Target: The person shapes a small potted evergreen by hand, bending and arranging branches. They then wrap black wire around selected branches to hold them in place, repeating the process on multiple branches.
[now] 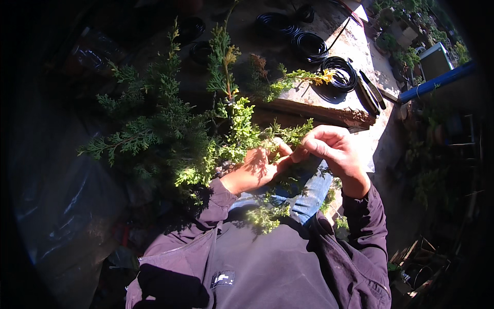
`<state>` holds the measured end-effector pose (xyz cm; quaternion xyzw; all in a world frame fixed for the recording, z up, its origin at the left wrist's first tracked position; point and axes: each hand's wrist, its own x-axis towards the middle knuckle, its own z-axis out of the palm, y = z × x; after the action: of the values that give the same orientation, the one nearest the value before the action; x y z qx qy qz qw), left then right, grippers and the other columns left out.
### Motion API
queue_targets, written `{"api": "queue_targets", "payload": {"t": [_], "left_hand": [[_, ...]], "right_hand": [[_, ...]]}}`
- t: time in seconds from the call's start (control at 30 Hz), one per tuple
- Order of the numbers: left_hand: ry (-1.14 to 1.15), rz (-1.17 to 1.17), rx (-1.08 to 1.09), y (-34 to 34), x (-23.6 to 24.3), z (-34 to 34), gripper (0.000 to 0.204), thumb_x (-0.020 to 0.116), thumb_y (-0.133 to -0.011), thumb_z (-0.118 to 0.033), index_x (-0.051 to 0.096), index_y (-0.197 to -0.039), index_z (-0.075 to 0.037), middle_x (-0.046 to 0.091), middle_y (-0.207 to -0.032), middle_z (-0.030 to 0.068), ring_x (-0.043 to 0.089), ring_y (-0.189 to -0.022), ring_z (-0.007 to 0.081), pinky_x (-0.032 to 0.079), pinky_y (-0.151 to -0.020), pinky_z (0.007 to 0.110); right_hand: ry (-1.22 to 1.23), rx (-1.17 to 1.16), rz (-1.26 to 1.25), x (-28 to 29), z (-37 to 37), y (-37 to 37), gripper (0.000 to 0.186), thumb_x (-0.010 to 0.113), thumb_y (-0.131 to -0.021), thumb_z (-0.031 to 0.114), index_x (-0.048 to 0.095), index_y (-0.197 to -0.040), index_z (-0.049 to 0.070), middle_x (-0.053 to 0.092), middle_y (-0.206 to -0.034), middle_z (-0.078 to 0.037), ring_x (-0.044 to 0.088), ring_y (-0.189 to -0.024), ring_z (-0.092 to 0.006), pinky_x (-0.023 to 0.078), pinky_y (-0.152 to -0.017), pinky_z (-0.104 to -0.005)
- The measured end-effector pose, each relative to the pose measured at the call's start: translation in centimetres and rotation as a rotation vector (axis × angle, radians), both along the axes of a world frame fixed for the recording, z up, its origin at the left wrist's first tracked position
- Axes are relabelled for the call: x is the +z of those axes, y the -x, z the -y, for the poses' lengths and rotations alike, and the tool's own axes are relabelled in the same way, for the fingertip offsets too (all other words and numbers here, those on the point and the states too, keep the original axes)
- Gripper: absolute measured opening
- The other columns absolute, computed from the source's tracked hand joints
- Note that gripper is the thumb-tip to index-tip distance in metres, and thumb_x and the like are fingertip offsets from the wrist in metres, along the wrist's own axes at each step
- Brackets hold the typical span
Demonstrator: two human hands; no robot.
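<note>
A leafy conifer [154, 123] with scale-like foliage rises in front of me, dark green at the left, bright green in the sun, with yellow tips on some upper shoots. My left hand [254, 172] is among the lower sprays, fingers curled on a light green sprig [267, 144]; the foliage and shadow partly hide them. My right hand [334, 154] is closed in a pinch on foliage just right of my left fingertips, the two hands nearly touching. Its exact grip point is partly hidden. More sprays hang below my hands, over my jeans [311, 195].
Behind the plant is a weathered bench [319, 110] with several coils of black wire [337, 72] and dark-handled tools [373, 92]. A blue pipe [432, 82] and potted plants [383, 41] are at the right. Clear plastic sheeting [62, 195] lies at the left, a crate [419, 262] at lower right.
</note>
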<state>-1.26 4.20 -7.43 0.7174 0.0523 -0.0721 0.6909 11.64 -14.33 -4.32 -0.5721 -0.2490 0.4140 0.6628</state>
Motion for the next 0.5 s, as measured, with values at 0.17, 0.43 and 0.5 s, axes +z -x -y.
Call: {"api": "queue_targets", "payload": {"t": [0.17,0.43,0.5], "left_hand": [[-0.136,0.009,0.060,0.3,-1.4,-0.2,0.018,0.060,-0.098,-0.008,0.062,-0.115,-0.004,0.066,-0.109,0.0045,0.062,-0.107,0.0150,0.049,-0.092,0.032],[-0.580,0.274,-0.061,0.0,-1.2,-0.9,0.020,0.057,-0.100,-0.017,0.064,-0.115,-0.004,0.066,-0.114,0.0122,0.058,-0.115,0.0305,0.045,-0.099,0.044],[-0.530,0.264,-0.053,0.2,-1.0,-0.6,0.022,0.059,-0.099,-0.018,0.065,-0.116,-0.005,0.067,-0.114,0.0122,0.058,-0.115,0.0309,0.044,-0.102,0.044]], "right_hand": [[0.160,-0.246,0.942,1.0,-0.4,1.1,0.039,0.078,-0.088,0.009,0.061,-0.122,0.001,0.066,-0.104,-0.006,0.062,-0.084,-0.0093,0.053,-0.075,-0.0247],[0.190,-0.198,0.185,-0.9,0.3,2.4,0.063,0.080,-0.086,0.012,0.050,-0.141,0.006,0.072,-0.093,-0.007,0.067,-0.085,-0.0097,0.053,-0.077,-0.0236],[0.218,-0.204,0.162,-1.7,0.5,2.3,0.059,0.078,-0.086,0.009,0.051,-0.139,0.004,0.073,-0.092,-0.006,0.068,-0.085,-0.0092,0.054,-0.079,-0.0233]]}}
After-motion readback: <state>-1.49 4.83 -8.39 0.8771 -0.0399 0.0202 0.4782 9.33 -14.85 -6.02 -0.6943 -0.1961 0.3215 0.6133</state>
